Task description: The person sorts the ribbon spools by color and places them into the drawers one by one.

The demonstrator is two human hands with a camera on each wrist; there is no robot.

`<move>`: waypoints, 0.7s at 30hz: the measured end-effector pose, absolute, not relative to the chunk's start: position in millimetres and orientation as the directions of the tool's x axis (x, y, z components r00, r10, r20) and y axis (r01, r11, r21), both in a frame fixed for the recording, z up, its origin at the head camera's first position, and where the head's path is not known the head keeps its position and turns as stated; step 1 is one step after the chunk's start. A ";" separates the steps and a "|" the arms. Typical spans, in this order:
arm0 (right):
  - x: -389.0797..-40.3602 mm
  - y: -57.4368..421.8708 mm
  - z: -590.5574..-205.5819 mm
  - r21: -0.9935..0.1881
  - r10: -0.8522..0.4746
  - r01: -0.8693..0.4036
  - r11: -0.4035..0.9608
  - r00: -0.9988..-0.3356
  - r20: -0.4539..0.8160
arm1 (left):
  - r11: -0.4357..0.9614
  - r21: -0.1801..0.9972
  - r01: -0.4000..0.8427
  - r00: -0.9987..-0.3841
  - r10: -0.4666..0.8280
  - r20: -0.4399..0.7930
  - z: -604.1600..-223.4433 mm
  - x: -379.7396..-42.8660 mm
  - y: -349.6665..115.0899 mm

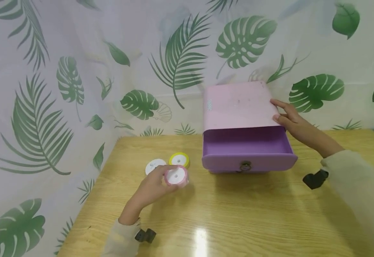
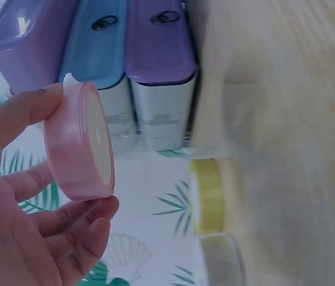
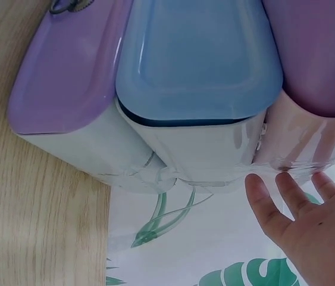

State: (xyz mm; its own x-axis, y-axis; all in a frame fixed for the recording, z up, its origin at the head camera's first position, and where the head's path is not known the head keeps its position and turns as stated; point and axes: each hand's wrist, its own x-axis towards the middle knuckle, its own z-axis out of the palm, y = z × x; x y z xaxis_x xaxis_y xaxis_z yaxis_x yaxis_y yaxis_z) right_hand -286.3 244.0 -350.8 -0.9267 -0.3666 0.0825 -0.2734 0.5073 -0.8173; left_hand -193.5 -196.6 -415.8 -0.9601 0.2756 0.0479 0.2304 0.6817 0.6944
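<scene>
My left hand [image 1: 153, 187] holds a pink ribbon spool [image 1: 176, 176] between thumb and fingers, raised over the table. In the left wrist view the pink ribbon spool [image 2: 75, 143] shows its satin side and pale end disc. A yellow ribbon spool [image 1: 179, 160] and a white-faced spool [image 1: 155, 166] lie just behind that hand. The right hand [image 1: 294, 123] touches the right side of a pink-topped drawer unit [image 1: 238, 105], fingers spread along its edge. Its purple top drawer [image 1: 249, 160] is pulled out, and what shows of its inside is bare.
Below the top drawer are a blue drawer [image 3: 197, 59] and another purple drawer [image 3: 66, 71], both pushed in. The unit stands at the back of the wood-grain table [image 1: 238, 214]. Behind it hangs a leaf-patterned sheet [image 1: 109, 89].
</scene>
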 end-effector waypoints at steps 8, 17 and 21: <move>-286.0 243.6 -352.0 -0.817 -0.369 -0.283 0.502 -0.925 0.093 | 0.663 0.689 0.291 -0.946 0.308 0.103 -385.2 -191.4 -193.5; -287.1 243.1 -351.9 -0.814 -0.370 -0.298 0.499 -0.922 0.111 | 0.672 0.655 0.346 -0.929 0.343 0.139 -354.2 -195.2 -186.4; -285.6 242.2 -350.9 -0.812 -0.365 -0.289 0.507 -0.925 0.102 | 0.681 0.617 0.395 -0.915 0.349 0.202 -342.5 -198.1 -183.0</move>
State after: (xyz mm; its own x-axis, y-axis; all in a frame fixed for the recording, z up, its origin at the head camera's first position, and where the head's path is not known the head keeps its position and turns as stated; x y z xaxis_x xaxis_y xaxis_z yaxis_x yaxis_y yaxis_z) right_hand -285.6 242.2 -350.9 -0.9255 -0.3649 0.1016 -0.2890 0.5069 -0.8121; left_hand -198.1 -183.0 -342.5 -0.9153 0.3487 0.2016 0.3952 0.6805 0.6170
